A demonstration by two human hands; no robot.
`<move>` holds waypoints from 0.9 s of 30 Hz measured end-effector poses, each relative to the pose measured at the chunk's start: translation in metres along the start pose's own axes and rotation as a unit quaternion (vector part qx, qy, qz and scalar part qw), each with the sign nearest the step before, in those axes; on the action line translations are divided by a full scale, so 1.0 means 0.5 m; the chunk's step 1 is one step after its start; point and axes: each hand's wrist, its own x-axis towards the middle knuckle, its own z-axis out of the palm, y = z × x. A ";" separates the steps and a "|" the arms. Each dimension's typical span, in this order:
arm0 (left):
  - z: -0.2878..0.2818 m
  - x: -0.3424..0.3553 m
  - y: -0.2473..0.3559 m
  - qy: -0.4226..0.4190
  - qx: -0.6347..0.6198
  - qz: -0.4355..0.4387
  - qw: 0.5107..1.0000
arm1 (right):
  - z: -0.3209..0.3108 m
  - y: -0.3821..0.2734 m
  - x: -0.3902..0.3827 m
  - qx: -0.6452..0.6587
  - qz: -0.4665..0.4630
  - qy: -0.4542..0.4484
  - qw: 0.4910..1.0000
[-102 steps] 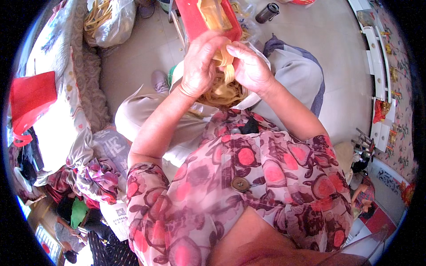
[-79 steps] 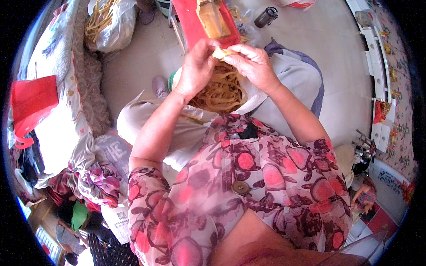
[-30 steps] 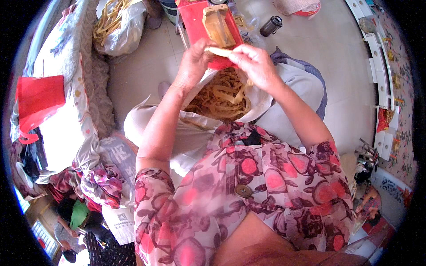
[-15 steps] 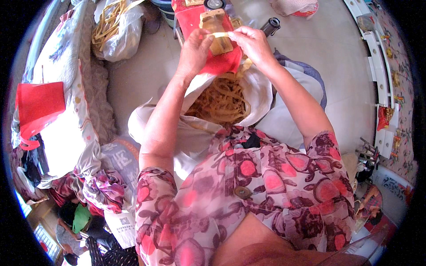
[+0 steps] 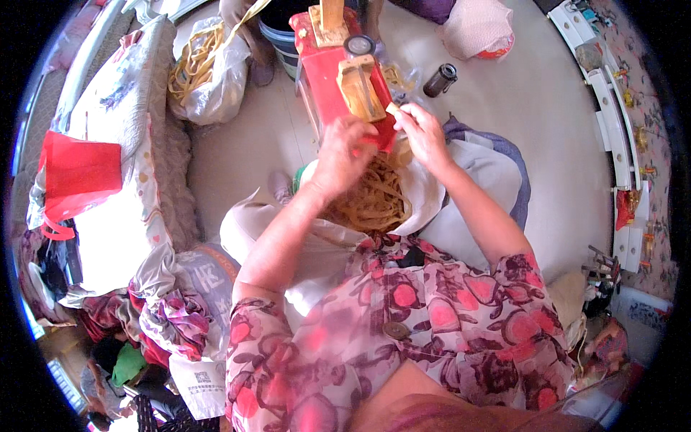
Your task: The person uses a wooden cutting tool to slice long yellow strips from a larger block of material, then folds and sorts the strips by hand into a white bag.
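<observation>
My left hand (image 5: 349, 151) is over the near part of the red board (image 5: 324, 86), fingers loosely curled and apart, slightly blurred, with nothing visible in them. My right hand (image 5: 425, 140) pinches a small pale-yellow strip piece (image 5: 392, 108) at the board's right edge. Between and beyond my hands is a wooden block with a metal bar (image 5: 360, 90) on the board; a black wheel-like disc (image 5: 358, 45) and an upright wooden piece (image 5: 331, 18) stand farther along it. Below my hands, a white sack (image 5: 425, 205) full of tangled yellowish strips (image 5: 374, 198) lies between my legs.
A plastic bag of strips (image 5: 198, 79), a bucket (image 5: 277, 39) and another person's legs are at the top. A dark bottle (image 5: 440, 81) stands on the floor (image 5: 245, 137). A cloth-covered bed edge with a red bag (image 5: 83, 176) is left; white furniture (image 5: 619, 137) is right.
The view has shifted, showing more at the top. My hands have separated; my left hand has let go of the strip and drawn back, while my right keeps a piece of it.
</observation>
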 end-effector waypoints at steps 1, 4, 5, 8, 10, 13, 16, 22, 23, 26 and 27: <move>0.000 -0.012 0.024 0.016 0.043 0.022 0.999 | 0.005 -0.018 -0.017 0.070 -0.002 0.012 0.997; 0.016 -0.040 0.027 -0.285 -0.317 -0.236 0.873 | 0.015 -0.064 -0.057 0.233 0.008 0.057 0.971; 0.020 -0.047 0.030 -0.274 -0.418 -0.297 0.814 | 0.018 -0.073 -0.075 0.278 0.017 0.073 0.958; 0.053 -0.062 0.037 -0.195 -0.628 -0.380 0.651 | 0.029 -0.101 -0.146 0.243 0.087 -0.007 0.966; 0.049 -0.054 0.042 -0.150 -0.646 -0.388 0.640 | 0.046 -0.024 -0.160 0.109 -0.096 -0.037 0.989; 0.072 -0.058 0.008 -0.130 -0.655 -0.396 0.630 | 0.049 -0.031 -0.174 0.103 -0.080 -0.089 0.987; 0.063 -0.048 0.043 -0.069 -0.633 -0.441 0.633 | 0.050 -0.013 -0.168 0.123 -0.028 -0.110 0.986; 0.038 -0.049 0.045 -0.207 -0.548 -0.386 0.713 | 0.035 -0.087 -0.134 -0.011 -0.170 -0.011 0.985; 0.030 -0.047 0.050 -0.225 -0.512 -0.365 0.744 | 0.038 -0.081 -0.126 -0.021 -0.165 0.000 0.986; 0.003 -0.034 0.062 -0.077 -0.131 -0.081 0.985 | 0.047 -0.033 -0.100 0.016 -0.095 0.009 0.995; -0.011 -0.032 0.069 0.003 0.042 0.044 0.998 | 0.045 -0.028 -0.098 0.077 -0.033 -0.011 0.996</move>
